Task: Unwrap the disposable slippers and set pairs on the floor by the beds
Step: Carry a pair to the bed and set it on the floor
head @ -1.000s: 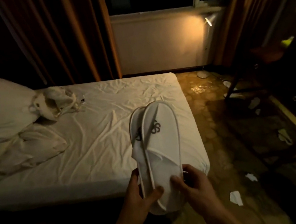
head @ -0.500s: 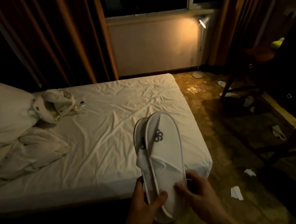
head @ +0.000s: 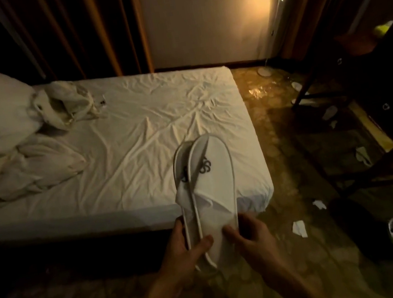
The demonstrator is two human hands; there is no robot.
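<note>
Dim room, rumpled bed (head: pixel 137 137) — left hand (head: pixel 181 251) and right hand (head: pixel 250 237) each pinch the stacked slippers (head: pixel 208 198) at the heels; a loose grip could drop one onto the littered floor (head: pixel 302 209).

White slippers (head: pixel 210 193) stacked, toes up

No readable words or numbers anywhere. Only mark: dark embroidered emblem (head: pixel 205 167) of interlocking curls on toe strap of front slipper (head: pixel 215 187); looks like looped monogram, letters not decipherable. Part of same emblem shows on rear slipper (head: pixel 180 167) of stacked pair, mostly hidden by front one. Paper scraps (head: pixel 299 228) on floor too small and dim to show any print.
</note>
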